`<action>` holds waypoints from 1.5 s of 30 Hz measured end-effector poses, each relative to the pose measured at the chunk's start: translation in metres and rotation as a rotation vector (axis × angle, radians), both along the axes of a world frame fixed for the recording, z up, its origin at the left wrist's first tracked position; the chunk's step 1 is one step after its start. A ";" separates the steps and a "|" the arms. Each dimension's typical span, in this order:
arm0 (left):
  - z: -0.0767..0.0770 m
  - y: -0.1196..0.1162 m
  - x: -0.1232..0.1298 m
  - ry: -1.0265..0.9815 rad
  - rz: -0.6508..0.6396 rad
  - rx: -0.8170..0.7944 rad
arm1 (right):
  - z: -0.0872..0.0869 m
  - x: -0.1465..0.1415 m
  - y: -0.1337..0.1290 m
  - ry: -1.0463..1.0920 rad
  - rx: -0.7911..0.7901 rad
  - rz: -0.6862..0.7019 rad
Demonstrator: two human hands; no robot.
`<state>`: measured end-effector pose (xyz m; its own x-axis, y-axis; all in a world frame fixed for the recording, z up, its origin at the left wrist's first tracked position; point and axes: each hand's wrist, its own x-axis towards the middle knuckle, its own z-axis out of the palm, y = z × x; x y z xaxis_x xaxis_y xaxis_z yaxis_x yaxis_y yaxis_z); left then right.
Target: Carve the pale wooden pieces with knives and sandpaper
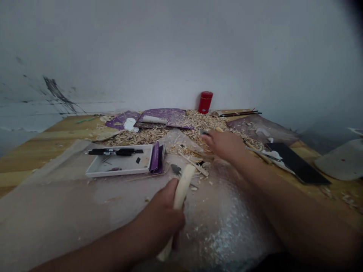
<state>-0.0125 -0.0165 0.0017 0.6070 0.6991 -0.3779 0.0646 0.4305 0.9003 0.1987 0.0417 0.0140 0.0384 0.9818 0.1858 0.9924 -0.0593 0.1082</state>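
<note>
My left hand (166, 211) is wrapped round a pale, carved wooden stick (183, 185), which slants up and away from me above the plastic-covered table. Farther off on the right, my right hand (224, 144) reaches over the edge of the wood shavings with its fingers closed. A small grey, metal-looking piece (204, 132) shows at its fingertips; its kind and most of the grip are hidden. Just beyond the stick lie a dark leaf-shaped blade (176, 169) and a flat wooden strip (198, 166).
A white box lid (113, 173) holding black pens (124, 152) is at left, a purple case (157, 158) at its side. Wood shavings (153, 136) are heaped toward the wall, by a red canister (205, 102). A black flat bar (300, 164) lies at right.
</note>
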 end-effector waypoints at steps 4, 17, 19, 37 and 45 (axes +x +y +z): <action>0.000 0.004 0.001 0.026 0.099 -0.021 | 0.000 0.004 0.001 0.043 0.074 0.113; -0.003 0.015 -0.004 -0.383 0.008 -0.082 | -0.006 -0.034 -0.024 0.120 -0.004 0.470; -0.003 0.017 -0.004 -0.362 0.045 -0.064 | -0.007 -0.039 -0.027 0.125 -0.034 0.506; -0.004 0.015 -0.006 -0.377 0.084 -0.076 | -0.004 -0.054 -0.042 0.093 -0.082 0.603; -0.006 0.015 -0.008 -0.488 0.013 -0.096 | -0.002 -0.052 -0.040 0.087 -0.083 0.566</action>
